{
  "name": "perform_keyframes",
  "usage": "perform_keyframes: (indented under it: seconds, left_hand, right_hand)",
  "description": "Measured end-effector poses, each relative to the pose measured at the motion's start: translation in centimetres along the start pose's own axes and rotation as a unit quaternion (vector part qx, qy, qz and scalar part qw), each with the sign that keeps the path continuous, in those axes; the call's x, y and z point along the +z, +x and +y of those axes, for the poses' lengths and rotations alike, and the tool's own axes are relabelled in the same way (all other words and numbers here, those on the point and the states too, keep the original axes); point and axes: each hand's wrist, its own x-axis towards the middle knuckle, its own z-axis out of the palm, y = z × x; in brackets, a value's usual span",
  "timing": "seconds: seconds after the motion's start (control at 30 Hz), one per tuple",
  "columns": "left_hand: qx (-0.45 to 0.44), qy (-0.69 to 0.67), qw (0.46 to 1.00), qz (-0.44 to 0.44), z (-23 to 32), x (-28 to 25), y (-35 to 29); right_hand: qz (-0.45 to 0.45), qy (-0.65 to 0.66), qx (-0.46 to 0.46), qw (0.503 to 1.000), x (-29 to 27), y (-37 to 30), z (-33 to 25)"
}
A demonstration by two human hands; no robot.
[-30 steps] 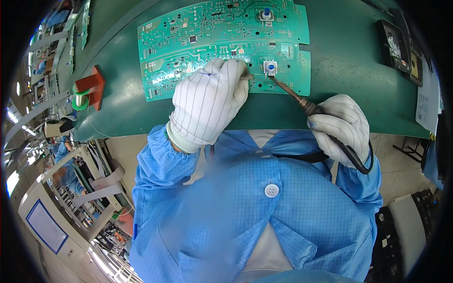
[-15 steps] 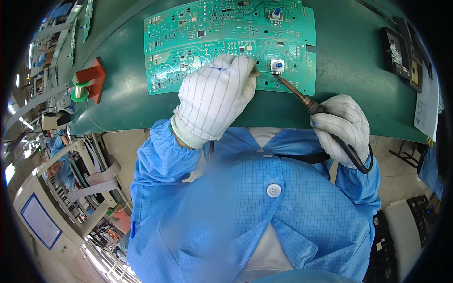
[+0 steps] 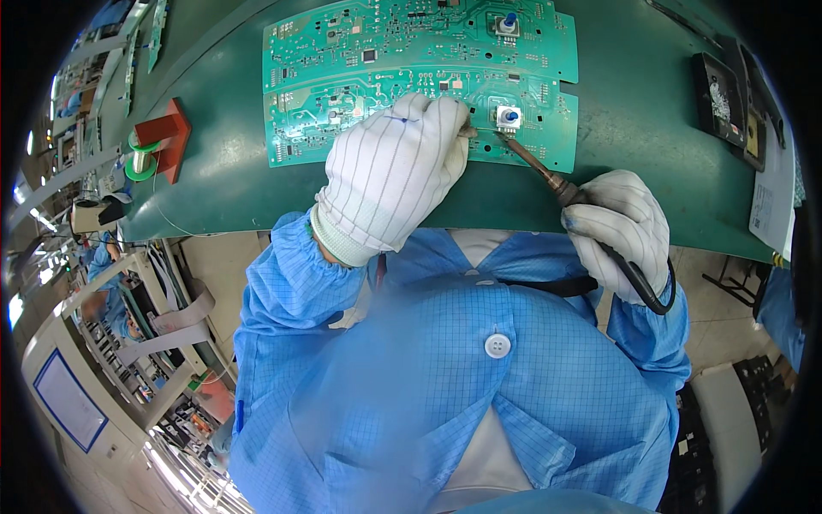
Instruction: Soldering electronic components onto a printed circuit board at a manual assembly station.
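Note:
A green circuit board [image 3: 295, 128] lies nearest me on the bench, bearing a white square rotary part [image 3: 509, 118] with a blue shaft. My left hand [image 3: 385, 180], in a striped white glove, rests over the board's lower middle. Its fingertips are pinched on thin solder wire [image 3: 485, 131], only faintly visible beside the part. My gloved right hand [image 3: 618, 227] grips a soldering iron [image 3: 541, 170] with a black cable. The iron's tip is at the lower edge of the rotary part, close to the left fingertips.
Behind lies a second board section [image 3: 317, 47] with a similar blue-shafted part [image 3: 507, 24]. A solder spool [image 3: 141, 161] is beside a red stand [image 3: 175, 141] at left, its wire trailing along the bench edge. A black tray [image 3: 719, 98] of small parts stands at right.
The boards appear slightly further right, and the spool stand slightly left. Both hands keep nearly the same pose, with the iron's tip still near the rotary part.

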Motion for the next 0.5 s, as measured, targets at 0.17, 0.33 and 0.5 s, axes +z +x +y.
perform_keyframes:
  seconds: [0.17, 0.33, 0.5]
  left_hand:
    - [0.003, -0.001, 1.000, 0.002, -0.01, 0.00, 0.02]
    - [0.004, -0.005, 1.000, 0.004, -0.07, 0.06, 0.06]
    - [-0.006, -0.003, 1.000, -0.004, 0.03, 0.06, -0.02]
  right_hand:
    - [0.011, -0.006, -0.014, 1.000, 0.36, 0.01, -0.03]
    - [0.020, -0.002, -0.007, 1.000, 0.00, 0.01, -0.27]
    - [0.019, 0.003, -0.008, 1.000, -0.26, -0.08, -0.32]
